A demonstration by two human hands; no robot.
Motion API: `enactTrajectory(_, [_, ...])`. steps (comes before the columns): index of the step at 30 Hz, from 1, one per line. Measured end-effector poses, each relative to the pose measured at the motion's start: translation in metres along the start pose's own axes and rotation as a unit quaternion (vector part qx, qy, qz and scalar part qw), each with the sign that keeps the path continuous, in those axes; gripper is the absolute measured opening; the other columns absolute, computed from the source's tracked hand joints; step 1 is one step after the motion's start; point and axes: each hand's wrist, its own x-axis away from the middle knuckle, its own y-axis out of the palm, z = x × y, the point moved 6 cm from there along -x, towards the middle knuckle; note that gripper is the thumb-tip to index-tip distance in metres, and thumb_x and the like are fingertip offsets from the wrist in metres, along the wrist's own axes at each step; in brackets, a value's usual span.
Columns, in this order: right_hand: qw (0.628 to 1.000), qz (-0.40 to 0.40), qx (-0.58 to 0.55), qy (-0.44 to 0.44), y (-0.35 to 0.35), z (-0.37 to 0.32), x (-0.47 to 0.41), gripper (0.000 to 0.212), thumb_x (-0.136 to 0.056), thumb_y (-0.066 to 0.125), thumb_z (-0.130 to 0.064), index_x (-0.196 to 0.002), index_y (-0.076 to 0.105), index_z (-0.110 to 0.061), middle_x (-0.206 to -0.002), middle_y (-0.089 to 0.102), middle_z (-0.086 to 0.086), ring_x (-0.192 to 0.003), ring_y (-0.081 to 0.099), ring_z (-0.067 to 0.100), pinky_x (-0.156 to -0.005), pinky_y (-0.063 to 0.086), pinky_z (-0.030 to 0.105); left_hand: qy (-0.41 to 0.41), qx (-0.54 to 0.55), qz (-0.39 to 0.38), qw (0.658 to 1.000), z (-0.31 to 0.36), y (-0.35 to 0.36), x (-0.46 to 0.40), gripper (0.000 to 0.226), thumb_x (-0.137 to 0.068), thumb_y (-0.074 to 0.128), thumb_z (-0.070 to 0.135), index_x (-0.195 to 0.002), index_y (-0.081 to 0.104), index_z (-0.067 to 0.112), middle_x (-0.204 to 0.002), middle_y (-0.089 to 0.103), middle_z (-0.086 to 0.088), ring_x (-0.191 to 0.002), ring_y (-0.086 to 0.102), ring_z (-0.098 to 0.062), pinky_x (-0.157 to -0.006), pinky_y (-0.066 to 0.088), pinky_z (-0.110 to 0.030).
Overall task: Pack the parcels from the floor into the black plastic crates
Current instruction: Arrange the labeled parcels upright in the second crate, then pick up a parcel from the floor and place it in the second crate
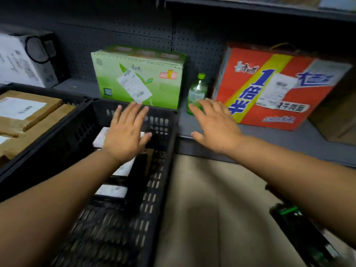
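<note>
Two black crates (134,112) fill the lower left of the frame: the nearer holds three white-labelled parcels (111,190), the left one two brown parcels (28,110); left hand (126,140) and right hand (216,128) spread flat, holding nothing; behind, a shelf (289,139) carries two cartons and one green bottle (196,93).

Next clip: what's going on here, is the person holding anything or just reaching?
Just reaching. A person stands at a grey shelf with both arms out and both hands empty, fingers spread. The left hand hovers over a black crate that has a few labelled parcels in it. The right hand is out over the shelf edge, in front of a green bottle. A second crate to the left holds brown cardboard parcels.
</note>
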Motion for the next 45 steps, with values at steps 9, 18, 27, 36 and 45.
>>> enactTrajectory(9, [0.981,-0.038,0.077,0.174,0.010,0.225,0.125,0.074,-0.083,0.062,-0.039,-0.144,0.029,-0.016,-0.144,0.036,0.012,-0.134,0.028,0.031,-0.109,0.021,0.042,0.107,0.081,0.088,0.987,0.212,-0.027,-0.065,0.072,-0.081,0.046,0.042,-0.140,0.034,0.003,-0.145,0.036,-0.019,-0.139,0.023,-0.032,-0.115,0.015,-0.051])
enactTrajectory(18, [0.937,-0.222,0.118,0.242,0.086,0.354,0.291,0.072,-0.088,0.052,-0.043,-0.147,0.020,-0.016,-0.143,0.037,0.012,-0.129,0.035,0.031,-0.108,0.025,0.042,0.212,0.104,0.027,0.971,0.384,0.022,-0.046,0.078,-0.075,0.069,0.036,-0.139,0.039,0.003,-0.145,0.038,-0.020,-0.138,0.029,-0.033,-0.113,0.021,-0.054])
enactTrajectory(27, [0.875,-0.353,0.046,0.327,0.181,0.385,0.415,0.068,-0.090,0.051,-0.049,-0.145,0.024,-0.020,-0.145,0.039,0.009,-0.130,0.038,0.031,-0.106,0.031,0.044,0.274,0.111,-0.115,0.948,0.447,0.086,-0.023,0.060,-0.065,0.078,0.027,-0.120,0.059,0.009,-0.123,0.059,-0.015,-0.114,0.057,-0.032,-0.091,0.048,-0.040])
enactTrajectory(36, [0.883,-0.304,-0.082,0.347,0.244,0.399,0.378,0.080,-0.078,0.063,-0.057,-0.140,0.031,-0.019,-0.137,0.040,0.009,-0.125,0.038,0.029,-0.099,0.035,0.040,0.280,0.098,-0.153,0.942,0.455,0.123,-0.019,0.043,-0.058,0.083,0.029,-0.097,0.072,0.016,-0.098,0.069,-0.004,-0.110,0.061,-0.030,-0.080,0.054,-0.038])
enactTrajectory(45, [0.840,-0.333,-0.181,0.387,0.296,0.395,0.356,0.115,-0.067,0.077,-0.053,-0.147,0.010,-0.006,-0.145,0.027,0.014,-0.131,0.028,0.033,-0.105,0.034,0.040,0.214,0.094,-0.211,0.949,0.427,0.139,-0.034,0.037,-0.072,0.073,0.027,-0.107,0.068,0.017,-0.109,0.066,-0.003,-0.125,0.049,-0.030,-0.094,0.047,-0.040])
